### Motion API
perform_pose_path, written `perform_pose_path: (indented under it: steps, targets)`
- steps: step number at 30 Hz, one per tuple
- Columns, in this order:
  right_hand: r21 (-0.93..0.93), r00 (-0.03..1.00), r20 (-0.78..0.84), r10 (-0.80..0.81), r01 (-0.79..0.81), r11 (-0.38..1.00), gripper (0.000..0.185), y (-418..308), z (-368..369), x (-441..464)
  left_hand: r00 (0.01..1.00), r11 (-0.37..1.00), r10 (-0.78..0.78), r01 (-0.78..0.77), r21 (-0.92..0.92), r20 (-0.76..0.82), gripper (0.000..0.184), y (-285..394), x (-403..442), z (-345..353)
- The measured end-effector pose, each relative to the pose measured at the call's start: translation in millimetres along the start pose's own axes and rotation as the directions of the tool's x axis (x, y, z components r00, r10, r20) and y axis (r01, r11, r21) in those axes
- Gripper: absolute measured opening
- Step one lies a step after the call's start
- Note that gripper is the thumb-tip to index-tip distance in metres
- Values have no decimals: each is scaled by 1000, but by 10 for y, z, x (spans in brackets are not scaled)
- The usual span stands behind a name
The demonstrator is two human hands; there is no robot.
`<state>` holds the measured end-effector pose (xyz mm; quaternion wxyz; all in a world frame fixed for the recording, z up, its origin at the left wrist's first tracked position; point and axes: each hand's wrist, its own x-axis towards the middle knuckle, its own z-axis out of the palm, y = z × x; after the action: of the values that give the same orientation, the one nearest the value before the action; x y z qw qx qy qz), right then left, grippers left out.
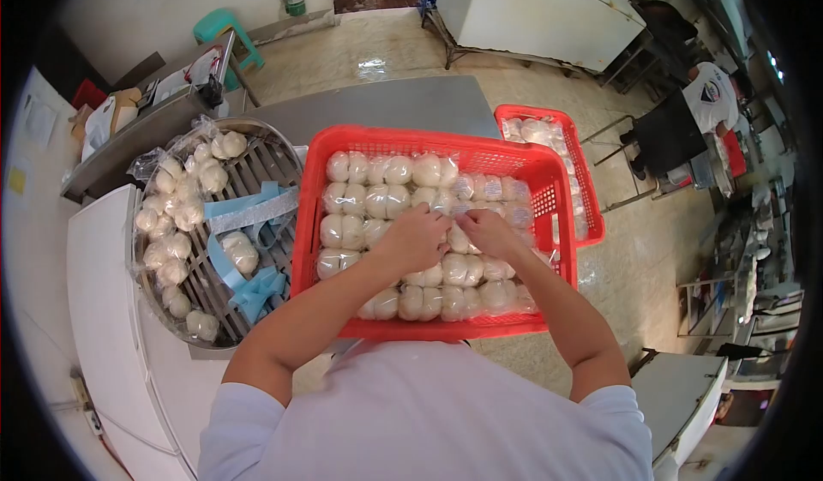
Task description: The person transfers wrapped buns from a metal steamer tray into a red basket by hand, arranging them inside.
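A red plastic basket [446, 136] holds rows of white round buns in clear plastic packs. My left hand [415, 237] is over the middle of the basket, its fingers curled and pinched close to my right hand. My right hand [487, 231] meets it there, fingertips bent inward. Both sets of fingertips are at a pack of buns [459, 239] just beneath them, partly hidden by the fingers. Several packs at the basket's right side carry printed labels [491, 188].
To the left, a round slatted steamer tray [141, 267] bears more bagged buns and blue ribbon-like strips [257, 292]. A second red basket [591, 228] stands behind at the right. A grey table [403, 104] lies beyond. A seated person [713, 95] is at the far right.
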<state>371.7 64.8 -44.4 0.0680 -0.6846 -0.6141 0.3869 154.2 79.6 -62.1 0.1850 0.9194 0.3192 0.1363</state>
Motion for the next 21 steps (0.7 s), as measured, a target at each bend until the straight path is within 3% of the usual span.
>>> perform_pose_path:
  steps: [3, 8, 10, 12, 14, 15, 16, 18, 20, 21]
  targets:
    - [52, 995, -94, -13, 18, 998, 55, -20, 208, 92, 997, 998, -66, 67, -16, 27, 44, -37, 14, -47]
    - [-57, 987, -128, -100, 93, 994, 51, 5, 358, 100, 993, 983, -74, 88, -164, 89, 47, -9, -86, -247]
    - [-354, 958, -126, -257, 199, 914, 49, 100, 416, 132, 996, 961, -82, 69, -266, -39, 46, 98, -254, -459]
    - [-632, 949, -62, -310, 203, 748, 50, 434, 545, 340, 977, 934, -111, 41, -355, -180, 45, 139, -490, -793]
    - [-558, 928, -266, -261, 73, 827, 51, 43, 605, 92, 932, 903, -166, 12, -430, -323, 42, 69, -867, -1124]
    - [-506, 903, -366, -224, 8, 863, 52, -155, 589, -23, 882, 900, -267, 84, -428, -388, 40, -73, -1100, -1216]
    - [-510, 950, -288, -123, -44, 859, 59, -232, 594, -43, 819, 888, -359, 153, -433, -447, 39, -244, -1360, -1310]
    - [-441, 957, -259, -133, 6, 897, 63, -143, 604, 37, 649, 755, -629, 380, -534, -427, 31, -680, -1827, -1412]
    - [-373, 953, -249, -173, 70, 925, 66, 18, 602, 112, 633, 736, -676, 608, -298, -377, 48, -1385, -2427, -1120]
    - [-364, 951, -251, -180, 80, 928, 66, 52, 605, 125, 609, 649, -749, 753, -105, -263, 62, -1517, -2637, -1010]
